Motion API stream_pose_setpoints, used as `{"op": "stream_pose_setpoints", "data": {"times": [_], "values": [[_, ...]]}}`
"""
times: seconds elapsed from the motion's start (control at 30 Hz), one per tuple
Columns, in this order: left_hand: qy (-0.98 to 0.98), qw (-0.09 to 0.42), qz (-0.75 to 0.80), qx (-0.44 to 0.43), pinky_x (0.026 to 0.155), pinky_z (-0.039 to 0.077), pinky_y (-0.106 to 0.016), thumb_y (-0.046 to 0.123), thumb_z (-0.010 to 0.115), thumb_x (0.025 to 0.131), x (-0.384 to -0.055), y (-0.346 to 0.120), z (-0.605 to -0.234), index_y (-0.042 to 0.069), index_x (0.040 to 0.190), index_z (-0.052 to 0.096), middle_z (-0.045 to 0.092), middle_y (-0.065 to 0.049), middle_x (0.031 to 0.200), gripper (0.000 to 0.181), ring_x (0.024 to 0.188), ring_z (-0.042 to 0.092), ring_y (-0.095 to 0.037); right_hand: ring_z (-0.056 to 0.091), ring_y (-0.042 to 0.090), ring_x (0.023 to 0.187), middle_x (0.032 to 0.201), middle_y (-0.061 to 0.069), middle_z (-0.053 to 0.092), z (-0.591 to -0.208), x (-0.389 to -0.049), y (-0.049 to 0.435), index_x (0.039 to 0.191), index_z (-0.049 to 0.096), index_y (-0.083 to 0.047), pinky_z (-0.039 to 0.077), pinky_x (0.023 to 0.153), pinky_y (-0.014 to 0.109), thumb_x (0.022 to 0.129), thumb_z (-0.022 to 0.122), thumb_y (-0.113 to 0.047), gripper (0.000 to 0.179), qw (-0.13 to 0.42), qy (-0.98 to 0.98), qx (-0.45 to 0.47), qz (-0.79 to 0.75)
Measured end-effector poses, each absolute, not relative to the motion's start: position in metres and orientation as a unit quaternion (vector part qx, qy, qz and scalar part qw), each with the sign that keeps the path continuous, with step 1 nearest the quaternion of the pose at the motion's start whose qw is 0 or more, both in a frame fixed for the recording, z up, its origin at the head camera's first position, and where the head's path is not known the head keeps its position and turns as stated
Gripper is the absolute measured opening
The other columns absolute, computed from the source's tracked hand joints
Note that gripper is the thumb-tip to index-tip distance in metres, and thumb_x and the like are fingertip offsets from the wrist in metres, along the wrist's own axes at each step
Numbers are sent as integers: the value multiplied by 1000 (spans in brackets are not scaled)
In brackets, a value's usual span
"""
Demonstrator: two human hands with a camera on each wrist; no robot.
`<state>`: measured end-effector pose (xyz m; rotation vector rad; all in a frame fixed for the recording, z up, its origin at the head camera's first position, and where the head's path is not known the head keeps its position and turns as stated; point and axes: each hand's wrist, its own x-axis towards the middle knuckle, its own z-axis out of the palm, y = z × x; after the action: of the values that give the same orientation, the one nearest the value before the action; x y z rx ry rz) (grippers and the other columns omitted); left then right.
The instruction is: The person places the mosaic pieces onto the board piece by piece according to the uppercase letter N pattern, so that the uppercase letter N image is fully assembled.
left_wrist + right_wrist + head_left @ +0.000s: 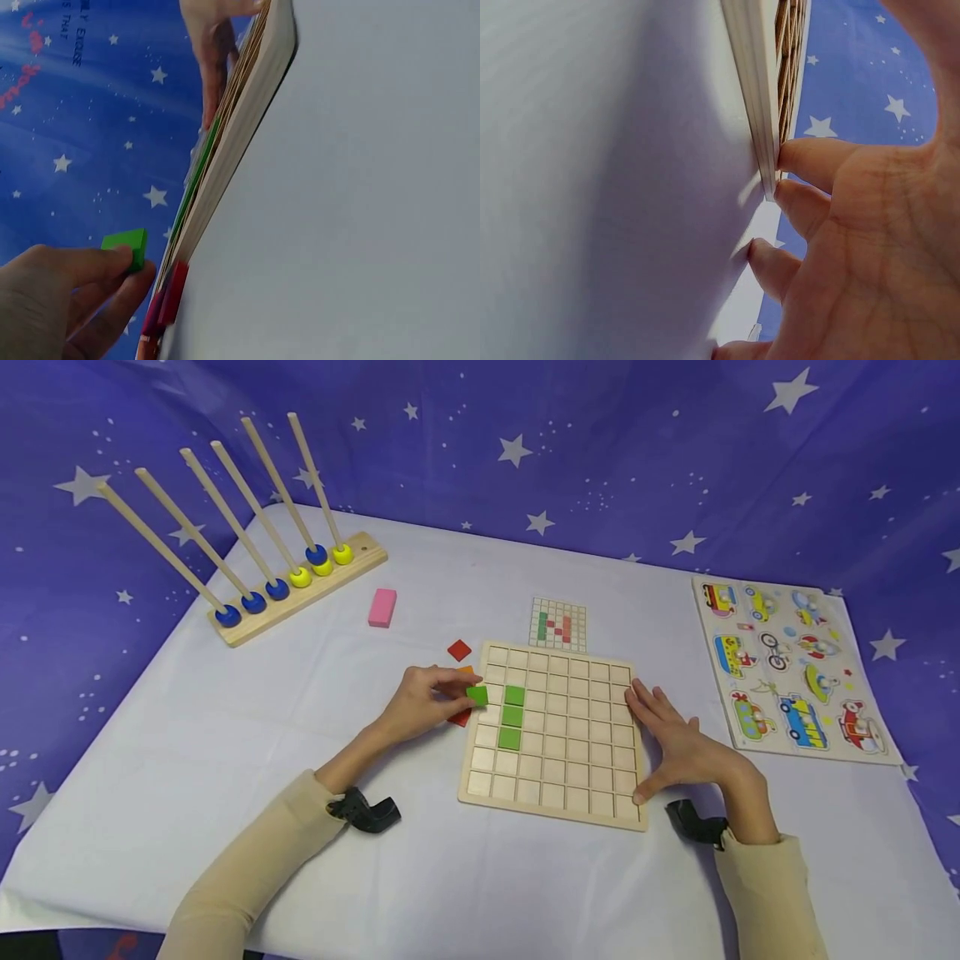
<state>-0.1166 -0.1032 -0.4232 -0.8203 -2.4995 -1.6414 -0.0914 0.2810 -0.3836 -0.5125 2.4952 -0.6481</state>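
My left hand (423, 700) pinches a green square tile (477, 695) between thumb and fingers, over the left edge of a wooden grid board (553, 812). In the left wrist view the green tile (135, 246) is held above the board's surface level. Three green tiles (512, 717) sit in a column of cells on the board's left side. Red and orange tiles (460, 718) lie beside the board, partly hidden under the left hand. My right hand (686, 750) has its fingers spread and touches the board's right edge; in the right wrist view the fingertips (791, 156) meet that edge.
A small pattern card (558, 625) lies behind the board. One red tile (459, 650) and a pink block (382, 607) lie to its left. A wooden peg stand with blue and yellow beads (300, 597) stands back left, a vehicle picture puzzle (795, 668) at right.
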Motion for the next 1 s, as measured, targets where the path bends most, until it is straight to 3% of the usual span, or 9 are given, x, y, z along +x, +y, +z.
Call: {"op": "stream_pose_setpoints", "data": {"times": [0.1,0.2,0.33,0.4,0.47,0.57,0.87,1.0], "values": [[-813,19,-520,-262,83,51,-41,3,78,77,-111,-97,-421,4,100,74,75,-6,80,23,78,68,-16,-16,43,145,162,11,-13,-384,-92,281,154,3,-6,-6,92,85,47,92,-47,145,254,919,-187,-237],[-825,16,-490,-282,98,43,-54,5,77,78,-105,-92,-418,5,99,75,74,-4,82,20,78,66,-13,-16,43,145,162,11,-13,-384,-92,281,154,3,-6,-6,92,84,47,92,-47,145,254,919,-187,-238],[-828,15,-460,-321,95,47,-43,6,75,80,-98,-85,-415,5,101,75,74,-3,87,21,74,65,-9,-16,43,145,162,10,-13,-384,-92,281,155,3,-7,-6,92,85,47,92,-47,145,255,918,-188,-239],[-820,10,-462,-338,78,52,-29,5,74,80,-95,-82,-415,4,101,75,74,-4,87,21,73,64,-8,-16,42,145,162,10,-13,-384,-92,281,155,3,-6,-5,92,85,47,92,-47,145,255,918,-187,-239],[-810,4,-472,-347,62,50,-20,5,74,80,-93,-79,-417,3,100,75,74,-4,87,20,72,64,-7,-16,42,146,162,10,-13,-385,-92,281,155,3,-7,-5,92,85,47,92,-47,145,255,918,-187,-240],[-802,-1,-481,-353,62,47,-16,4,75,79,-90,-75,-419,3,98,75,75,-4,87,19,70,62,-4,-16,42,145,162,11,-13,-385,-92,281,154,3,-6,-6,92,85,47,92,-47,145,254,918,-187,-240],[-787,-84,-506,-342,71,54,-19,8,76,79,-84,-69,-421,5,99,75,75,-1,81,20,71,66,1,-16,43,145,162,12,-13,-384,-92,280,154,3,-6,-6,92,85,47,92,-46,145,255,918,-187,-241],[-782,-90,-499,-363,73,55,-19,8,76,80,-84,-68,-421,5,98,75,74,-2,85,18,73,66,0,-16,43,145,162,11,-12,-384,-92,280,154,4,-6,-6,92,85,47,92,-46,145,255,918,-186,-241]]}}
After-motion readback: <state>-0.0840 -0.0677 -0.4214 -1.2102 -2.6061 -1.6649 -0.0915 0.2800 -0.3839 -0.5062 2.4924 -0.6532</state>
